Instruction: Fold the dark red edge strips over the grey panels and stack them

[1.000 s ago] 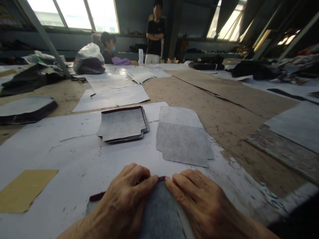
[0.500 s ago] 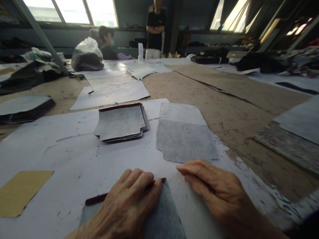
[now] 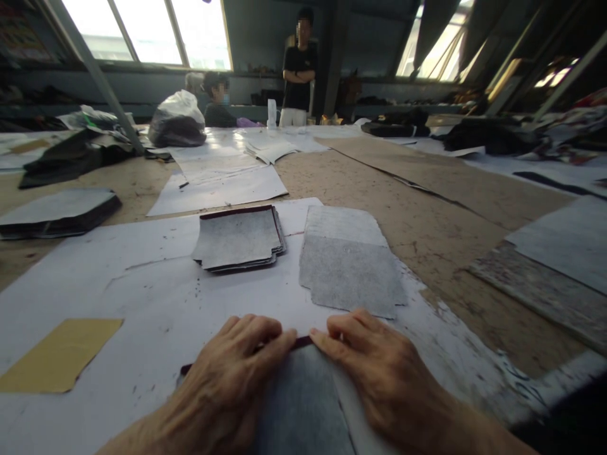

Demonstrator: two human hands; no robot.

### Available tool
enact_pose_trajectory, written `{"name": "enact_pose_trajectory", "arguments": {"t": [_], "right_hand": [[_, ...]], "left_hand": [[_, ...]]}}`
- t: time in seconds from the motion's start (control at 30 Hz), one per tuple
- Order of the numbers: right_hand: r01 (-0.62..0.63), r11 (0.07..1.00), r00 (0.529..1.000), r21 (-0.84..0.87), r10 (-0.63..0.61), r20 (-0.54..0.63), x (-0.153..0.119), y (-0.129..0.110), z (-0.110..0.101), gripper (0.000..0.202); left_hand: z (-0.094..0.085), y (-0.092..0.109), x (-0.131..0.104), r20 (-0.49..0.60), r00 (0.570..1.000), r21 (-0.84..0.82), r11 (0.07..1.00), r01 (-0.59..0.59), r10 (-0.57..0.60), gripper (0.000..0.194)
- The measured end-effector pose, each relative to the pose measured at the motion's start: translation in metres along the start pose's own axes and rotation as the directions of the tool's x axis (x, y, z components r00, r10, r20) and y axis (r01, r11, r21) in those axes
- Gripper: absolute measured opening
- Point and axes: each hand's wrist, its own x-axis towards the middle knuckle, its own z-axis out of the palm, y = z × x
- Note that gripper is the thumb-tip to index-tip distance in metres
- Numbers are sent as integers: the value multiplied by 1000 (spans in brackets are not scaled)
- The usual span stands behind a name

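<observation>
A grey fabric piece (image 3: 303, 404) with a dark red folded strip along its far edge lies at the bottom centre. My left hand (image 3: 237, 373) is closed on that edge, thumb and fingers at the strip. My right hand (image 3: 374, 366) pinches the strip's right end, its thumb close to my left thumb. Beyond them sits a stack of grey pieces (image 3: 239, 240) with a dark red top edge. Right of the stack lies a larger, notched grey piece (image 3: 351, 265), lighter at its far end.
White paper (image 3: 156, 291) covers the brown table (image 3: 427, 208). A tan card (image 3: 66, 354) lies left, a dark-sided stack (image 3: 61, 212) behind it. Grey sheets (image 3: 564, 240) lie right. Past a plastic bag (image 3: 177, 120), one person (image 3: 298, 76) stands and another (image 3: 219, 101) is lower down.
My right hand has moved left and come onto the dark red strip beside my left hand. My left hand stays on the edge. The view has shifted slightly, tilting up.
</observation>
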Motion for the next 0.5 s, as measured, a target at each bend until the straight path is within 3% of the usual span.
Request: {"name": "enact_pose_trajectory", "arguments": {"t": [0.07,0.17,0.27,0.33,0.4,0.5], "right_hand": [[-127,980,990,153,134,-36,1,4,-3,35],[-322,887,944,332,327,43,6,8,-8,28],[-513,768,852,384,510,118,14,9,-14,23],[-573,726,811,380,570,133,21,9,-18,23],[-513,779,849,361,521,82,28,7,-20,24],[-325,895,944,305,328,41,37,2,-16,23]], "left_hand": [[-5,-4,-11,-39,992,45,992,120,-118,32],[-10,-7,-19,-3,952,90,948,304,-305,22],[-13,-6,-16,77,907,41,910,413,-415,15],[-15,-4,-12,136,888,2,896,444,-440,10],[-16,-3,-8,151,883,-26,891,452,-444,5],[-14,-1,-7,99,894,-50,895,443,-437,2]]}}
